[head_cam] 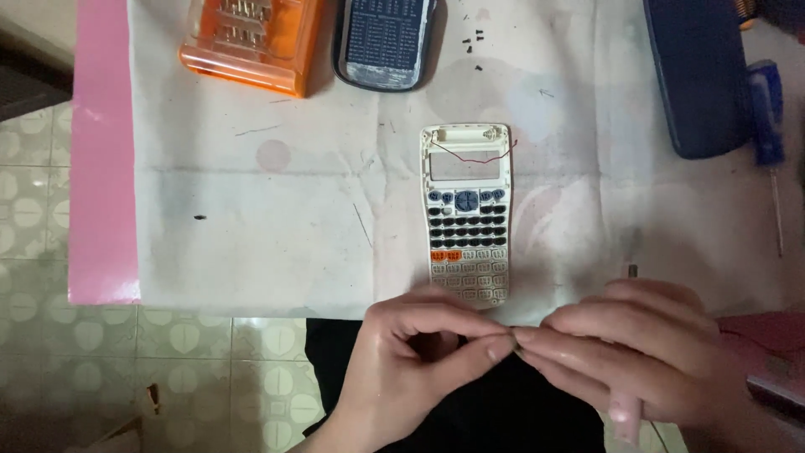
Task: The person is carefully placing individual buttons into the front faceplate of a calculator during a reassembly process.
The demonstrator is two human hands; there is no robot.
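Note:
An opened calculator front shell [467,214] lies on the white cloth, its key backs facing up, with a thin red wire [474,158] across its empty display window. Just below it, over the table's front edge, my left hand [419,361] and my right hand [637,352] meet fingertip to fingertip, pinching something too small to make out. My right hand also holds a pink-handled tool [625,411], whose dark tip [633,270] pokes up behind the fingers.
An orange plastic bit case [251,38] and the calculator's dark back part [384,42] sit at the far edge, with several tiny black screws [475,40] nearby. A dark blue case [700,75] and a blue-handled screwdriver [767,117] lie at the right. A pink table edge [101,168] shows at the left.

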